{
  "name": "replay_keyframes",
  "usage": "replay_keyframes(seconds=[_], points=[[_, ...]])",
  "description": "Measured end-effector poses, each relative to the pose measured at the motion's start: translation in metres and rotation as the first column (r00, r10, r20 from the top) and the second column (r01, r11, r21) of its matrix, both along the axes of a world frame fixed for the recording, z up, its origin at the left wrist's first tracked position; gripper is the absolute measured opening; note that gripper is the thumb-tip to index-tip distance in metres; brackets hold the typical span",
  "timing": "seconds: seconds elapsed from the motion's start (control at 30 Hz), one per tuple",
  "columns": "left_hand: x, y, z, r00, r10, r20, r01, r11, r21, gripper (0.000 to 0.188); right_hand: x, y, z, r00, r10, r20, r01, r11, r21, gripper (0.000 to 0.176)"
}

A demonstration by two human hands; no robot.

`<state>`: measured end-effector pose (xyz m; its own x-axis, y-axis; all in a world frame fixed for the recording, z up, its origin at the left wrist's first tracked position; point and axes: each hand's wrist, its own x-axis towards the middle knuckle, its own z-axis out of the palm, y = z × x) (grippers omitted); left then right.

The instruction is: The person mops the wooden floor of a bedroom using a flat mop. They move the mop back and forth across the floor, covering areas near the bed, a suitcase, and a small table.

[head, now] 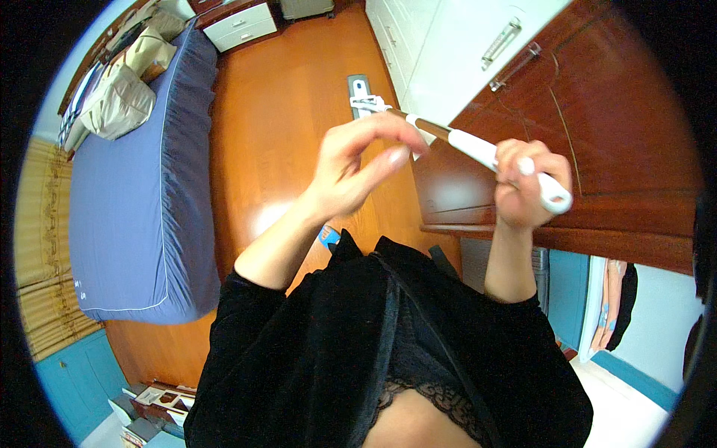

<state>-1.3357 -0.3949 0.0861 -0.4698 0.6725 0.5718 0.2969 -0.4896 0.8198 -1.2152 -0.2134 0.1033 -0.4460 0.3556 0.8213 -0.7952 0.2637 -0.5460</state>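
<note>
My right hand [529, 179] is wrapped around the white grip of a flat mop [473, 150], near the end with the hanging hole. From there the pole slants away to the mop's grey-and-white head [358, 89], which rests on the wood floor by the white cabinets. My left hand [364, 162] hovers below the pole's middle, thumb and fingers curved apart around nothing. Its fingertips come close to the pole; whether they touch it I cannot tell. Part of the pole and head is hidden behind that hand.
A bed with a blue fitted sheet [126, 213] and pillows [120, 103] borders the floor [269, 123] on the left. Along the right run white cabinets [437, 50] and a dark red wooden wardrobe [622, 117] with protruding handles. A white-drawer nightstand [241, 27] stands at the far end.
</note>
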Motion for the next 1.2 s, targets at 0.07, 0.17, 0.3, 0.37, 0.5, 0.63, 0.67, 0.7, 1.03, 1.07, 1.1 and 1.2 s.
replay_keyframes(seconds=[0.07, 0.17, 0.3, 0.37, 0.5, 0.63, 0.67, 0.7, 1.03, 1.07, 1.1, 1.2], points=[[0.023, -0.012, 0.044, 0.969, -0.163, -0.187, 0.205, 0.951, 0.233, 0.026, 0.008, 0.009, -0.025, 0.989, -0.133, 0.061, 0.131, 0.991, 0.037, 0.009], [0.055, -0.011, 0.079, 0.889, -0.260, -0.376, 0.403, 0.835, 0.375, 0.025, 0.031, 0.022, -0.046, 0.958, -0.228, 0.173, 0.214, 0.972, 0.096, 0.009], [0.099, -0.003, 0.112, 0.839, -0.238, -0.489, 0.445, 0.817, 0.367, 0.025, 0.049, 0.019, -0.030, 0.969, -0.181, 0.165, 0.167, 0.981, 0.094, 0.009], [0.116, 0.003, 0.116, 0.827, -0.215, -0.519, 0.440, 0.823, 0.360, 0.026, 0.065, 0.014, -0.010, 0.976, -0.127, 0.175, 0.111, 0.989, 0.098, 0.007], [0.147, 0.015, 0.126, 0.805, -0.192, -0.562, 0.436, 0.834, 0.339, 0.030, 0.117, 0.006, 0.049, 0.983, -0.010, 0.185, 0.008, 1.000, 0.013, 0.008], [0.163, 0.033, 0.129, 0.788, -0.209, -0.579, 0.472, 0.809, 0.350, 0.035, 0.183, 0.047, 0.090, 0.953, 0.136, 0.270, -0.185, 0.969, 0.162, 0.025], [0.165, 0.036, 0.128, 0.784, -0.215, -0.582, 0.479, 0.806, 0.348, 0.036, 0.195, 0.047, 0.101, 0.948, 0.145, 0.284, -0.196, 0.967, 0.162, 0.023], [0.166, 0.037, 0.129, 0.783, -0.219, -0.583, 0.481, 0.807, 0.342, 0.037, 0.202, 0.047, 0.109, 0.942, 0.159, 0.294, -0.212, 0.965, 0.157, 0.022], [0.139, 0.041, 0.091, 0.891, -0.043, -0.452, 0.242, 0.888, 0.392, 0.053, 0.206, 0.028, 0.099, 0.988, 0.034, 0.153, -0.048, 0.995, 0.088, 0.015], [0.132, 0.049, 0.073, 0.908, 0.035, -0.419, 0.117, 0.936, 0.332, 0.055, 0.206, 0.021, 0.100, 0.987, 0.017, 0.160, -0.037, 0.992, 0.119, 0.015], [0.121, 0.077, 0.043, 0.916, 0.054, -0.397, 0.038, 0.975, 0.221, 0.057, 0.210, 0.016, 0.100, 0.982, -0.035, 0.188, 0.006, 0.989, 0.150, 0.014], [0.075, 0.122, -0.055, 0.776, -0.181, -0.604, -0.046, 0.939, -0.340, 0.068, 0.203, -0.006, 0.104, 0.987, 0.003, 0.161, -0.020, 0.994, 0.104, 0.015]])
